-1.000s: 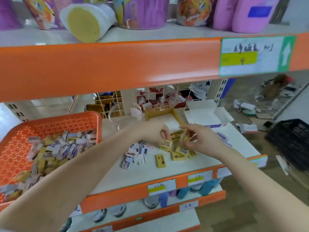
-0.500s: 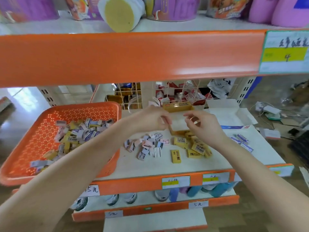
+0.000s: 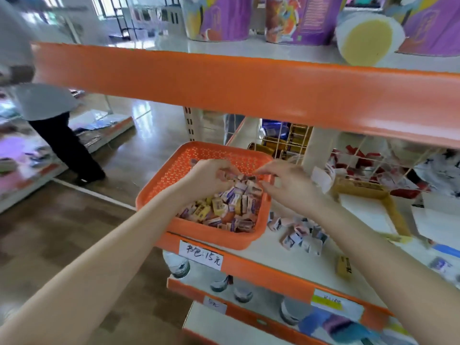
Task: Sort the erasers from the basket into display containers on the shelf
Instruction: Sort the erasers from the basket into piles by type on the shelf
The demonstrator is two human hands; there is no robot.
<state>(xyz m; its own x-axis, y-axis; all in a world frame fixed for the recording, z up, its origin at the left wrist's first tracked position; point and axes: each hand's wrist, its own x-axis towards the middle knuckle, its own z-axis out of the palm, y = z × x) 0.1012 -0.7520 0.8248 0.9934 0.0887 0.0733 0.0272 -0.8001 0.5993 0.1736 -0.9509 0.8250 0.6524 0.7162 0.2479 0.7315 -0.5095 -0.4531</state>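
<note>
While the left hand [image 3: 211, 176] seems to pinch erasers [image 3: 231, 205] and the right hand [image 3: 286, 188] hovers half-open, pressing the overhanging basket [image 3: 189, 168] could tip it.

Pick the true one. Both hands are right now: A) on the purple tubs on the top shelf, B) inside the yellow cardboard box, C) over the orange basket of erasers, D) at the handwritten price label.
C: the left hand and the right hand both reach over the orange basket, fingertips at its pile of erasers.
</note>
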